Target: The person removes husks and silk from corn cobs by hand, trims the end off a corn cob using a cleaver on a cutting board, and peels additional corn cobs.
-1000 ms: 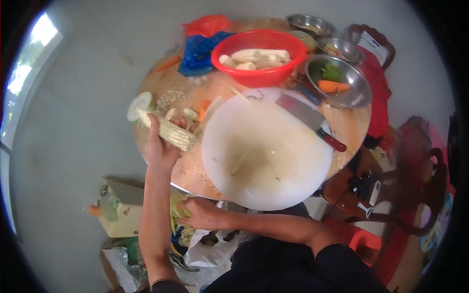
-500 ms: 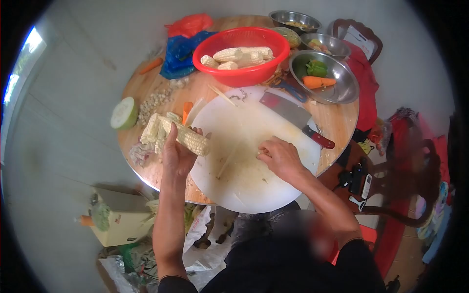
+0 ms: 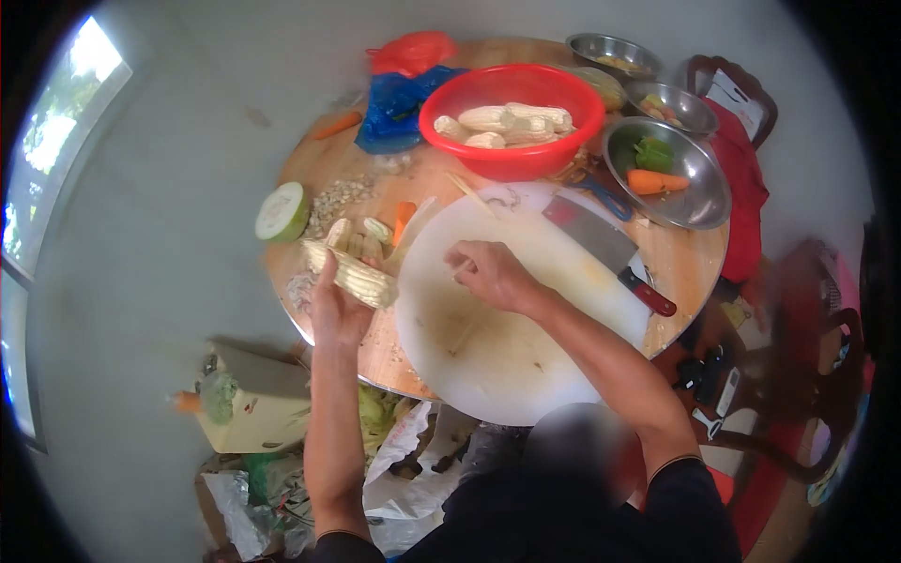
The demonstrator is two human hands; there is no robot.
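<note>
My left hand (image 3: 340,305) holds a peeled white corn cob (image 3: 355,278) at the left edge of the round white cutting board (image 3: 526,375). Over the upper left part of the board is my right hand (image 3: 493,275), its fingers pinched together; what they hold, if anything, is too small to name. A cleaver (image 3: 605,246) with a red handle lies on the board's right side. Beyond the board, a red basin (image 3: 511,164) holds several corn cobs. Just past my left hand lie small corn pieces and an orange carrot piece (image 3: 404,218).
On the wooden table (image 3: 324,164) are a cut green gourd (image 3: 282,212), garlic cloves (image 3: 341,197), a blue bag (image 3: 392,111), and a metal bowl (image 3: 699,188) with a carrot and green pepper. A cream bin (image 3: 258,399) stands at lower left; a wooden chair (image 3: 817,413) at right.
My right hand rose from below the table edge to over the board, then moved left toward the cob. The cob stays in my left hand. The whole view has shifted slightly.
</note>
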